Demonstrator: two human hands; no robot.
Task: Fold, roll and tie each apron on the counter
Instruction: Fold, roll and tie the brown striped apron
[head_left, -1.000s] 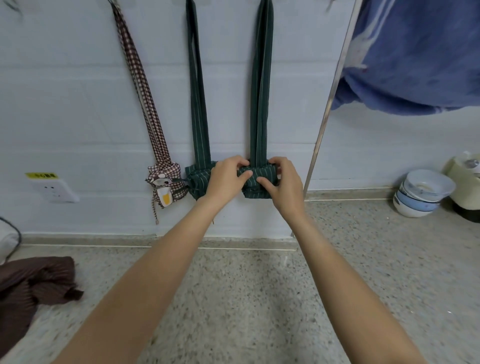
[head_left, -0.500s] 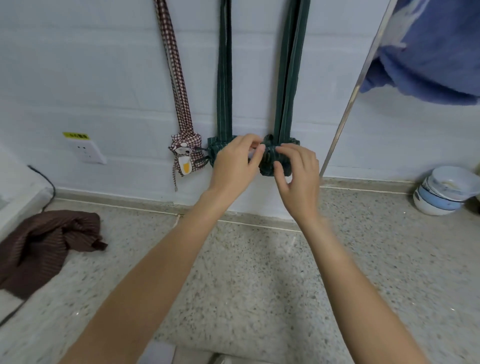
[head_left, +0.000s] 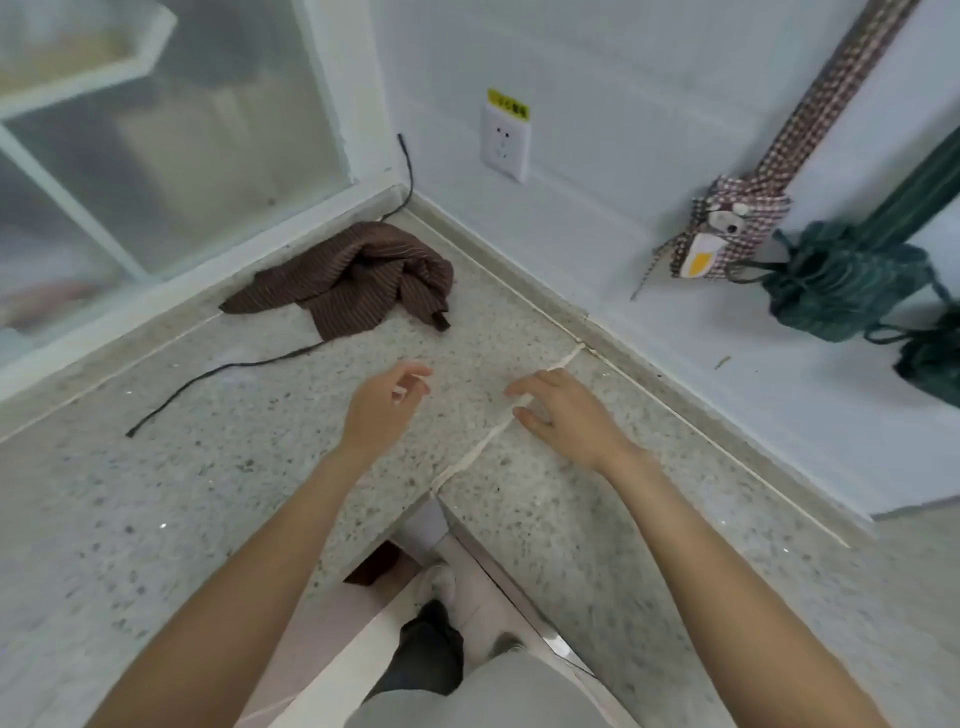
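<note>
Both hands empty over the speckled counter (head_left: 249, 499). Left hand (head_left: 382, 405): fingers loosely curved and spread, tips pointing toward the far corner, holding nothing; cannot say whether they brush the stone or float just above it, the view being blurred there. Right hand (head_left: 563, 415): fingers splayed and relaxed, palm down, lying over the pale seam (head_left: 467, 457) that crosses the counter; nothing in it either. Outward from the fingers: the brown striped apron (head_left: 358, 278) lies crumpled in the counter's far corner, against the ledge under the frosted window (head_left: 171, 156). It sits ahead and to the left of both hands, well apart from them. Its bulk runs roughly along the window edge, flatter end to the left, bunched end toward the corner. One thin tie (head_left: 208, 379) trails from it across the stone toward the near-left edge. Left hand is the nearer; the right would have to cross further. Judgement: this is the next apron to fetch, still unfolded. On the right-hand wall, clear of the counter, hang a checked rolled apron (head_left: 727, 234) and a green rolled apron (head_left: 841, 280), each bundled and tied, so those look done. A wall socket (head_left: 506, 137) sits above the corner.
</note>
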